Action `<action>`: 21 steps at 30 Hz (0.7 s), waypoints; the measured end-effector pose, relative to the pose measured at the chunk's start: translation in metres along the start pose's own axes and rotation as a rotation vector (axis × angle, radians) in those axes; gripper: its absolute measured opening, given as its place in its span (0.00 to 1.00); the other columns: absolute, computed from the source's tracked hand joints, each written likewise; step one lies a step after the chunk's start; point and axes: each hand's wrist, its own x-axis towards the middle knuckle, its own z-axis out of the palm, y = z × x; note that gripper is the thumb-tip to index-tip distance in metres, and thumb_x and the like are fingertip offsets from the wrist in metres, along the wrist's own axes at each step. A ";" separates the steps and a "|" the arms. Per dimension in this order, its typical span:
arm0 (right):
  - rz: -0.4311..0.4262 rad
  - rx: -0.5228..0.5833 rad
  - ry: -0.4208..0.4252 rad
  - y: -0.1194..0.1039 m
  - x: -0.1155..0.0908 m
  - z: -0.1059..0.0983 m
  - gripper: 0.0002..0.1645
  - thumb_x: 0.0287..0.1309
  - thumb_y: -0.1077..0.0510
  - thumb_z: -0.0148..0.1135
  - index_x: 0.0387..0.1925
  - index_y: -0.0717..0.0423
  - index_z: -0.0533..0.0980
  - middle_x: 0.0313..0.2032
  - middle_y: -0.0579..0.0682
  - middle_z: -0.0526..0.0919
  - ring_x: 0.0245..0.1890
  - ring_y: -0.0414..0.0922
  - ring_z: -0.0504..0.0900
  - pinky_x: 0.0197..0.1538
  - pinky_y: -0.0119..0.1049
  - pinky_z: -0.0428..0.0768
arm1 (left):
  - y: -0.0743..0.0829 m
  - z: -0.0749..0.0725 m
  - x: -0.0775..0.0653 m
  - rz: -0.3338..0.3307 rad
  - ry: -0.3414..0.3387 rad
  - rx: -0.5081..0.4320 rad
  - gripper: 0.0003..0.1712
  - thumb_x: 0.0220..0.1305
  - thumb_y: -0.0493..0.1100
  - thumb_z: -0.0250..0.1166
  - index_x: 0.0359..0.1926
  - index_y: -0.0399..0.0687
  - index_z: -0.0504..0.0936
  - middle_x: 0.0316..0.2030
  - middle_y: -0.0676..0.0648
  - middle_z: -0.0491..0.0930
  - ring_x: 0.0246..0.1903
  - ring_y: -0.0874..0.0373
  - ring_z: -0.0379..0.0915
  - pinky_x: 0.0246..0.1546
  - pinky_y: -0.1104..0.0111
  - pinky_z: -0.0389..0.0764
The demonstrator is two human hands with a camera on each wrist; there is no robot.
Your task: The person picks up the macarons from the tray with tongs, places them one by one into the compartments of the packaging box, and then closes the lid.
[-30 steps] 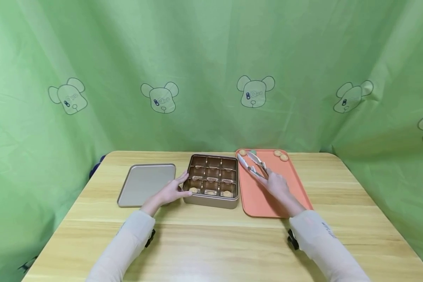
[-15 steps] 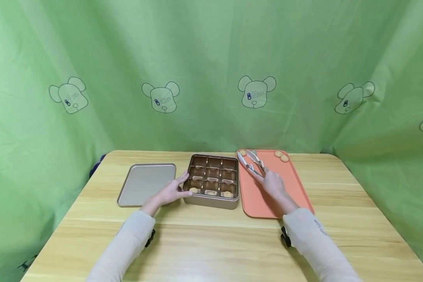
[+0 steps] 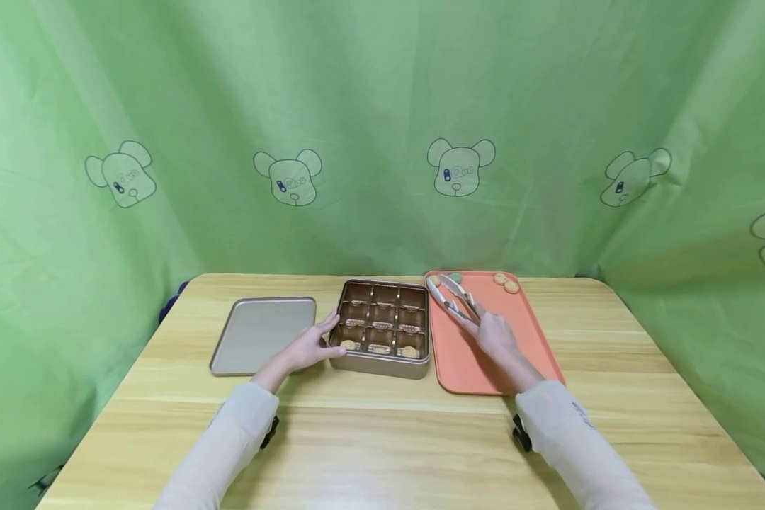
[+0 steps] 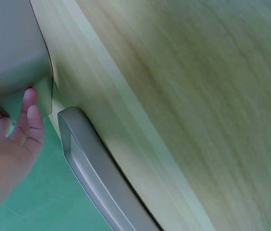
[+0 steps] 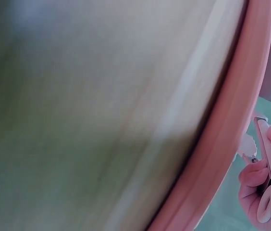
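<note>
My left hand (image 3: 309, 346) rests against the left side of a square metal tin (image 3: 382, 365), fingers spread along its wall and thumb at the front corner. In the left wrist view, fingertips touch the tin's side wall (image 4: 18, 72). A brown divider with several compartments fills the tin; round cookies show in the front-left (image 3: 349, 345) and front-right (image 3: 409, 351) ones. With my right hand (image 3: 497, 334) I grip metal tongs (image 3: 452, 306) over a coral tray (image 3: 478, 361). The tong tips spread around a cookie (image 3: 435, 280) in the tray's far-left corner.
A green cookie (image 3: 455, 277) lies just right of the tongs. Two more cookies (image 3: 506, 282) sit at the tray's far-right corner. Left of the tin, a flat metal lid (image 3: 264, 333) lies on the wooden table (image 3: 382, 439). A green curtain (image 3: 382, 227) hangs behind.
The tongs have shifted slightly, their tips now on either side of the far-left cookie and a little closer together; more of the green cookie shows. The left hand stays on the tin.
</note>
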 end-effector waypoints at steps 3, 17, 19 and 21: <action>-0.012 0.008 0.001 0.004 -0.005 -0.003 0.23 0.60 0.47 0.54 0.47 0.61 0.69 0.33 0.69 0.77 0.32 0.64 0.77 0.29 0.55 0.74 | 0.000 0.000 0.000 0.000 0.001 -0.001 0.48 0.56 0.51 0.63 0.68 0.37 0.47 0.70 0.43 0.38 0.68 0.40 0.37 0.67 0.48 0.41; -0.131 0.122 0.003 0.038 -0.039 -0.014 0.35 0.60 0.48 0.55 0.62 0.65 0.62 0.49 0.75 0.72 0.46 0.70 0.73 0.45 0.60 0.73 | 0.001 0.003 0.000 0.009 -0.009 -0.035 0.49 0.56 0.51 0.63 0.68 0.35 0.47 0.70 0.42 0.37 0.68 0.39 0.37 0.67 0.50 0.42; -0.146 0.132 0.000 0.043 -0.043 -0.019 0.36 0.60 0.48 0.55 0.62 0.66 0.62 0.51 0.75 0.71 0.46 0.69 0.73 0.45 0.59 0.74 | 0.000 0.002 0.000 0.007 -0.008 -0.037 0.48 0.56 0.51 0.63 0.68 0.35 0.47 0.70 0.42 0.37 0.68 0.39 0.36 0.67 0.50 0.41; -0.173 0.143 0.016 0.046 -0.045 -0.025 0.35 0.60 0.49 0.56 0.61 0.68 0.63 0.51 0.75 0.70 0.44 0.68 0.75 0.43 0.59 0.75 | 0.001 0.000 0.000 0.004 -0.005 -0.039 0.49 0.56 0.51 0.63 0.68 0.36 0.47 0.70 0.42 0.37 0.68 0.40 0.36 0.67 0.50 0.40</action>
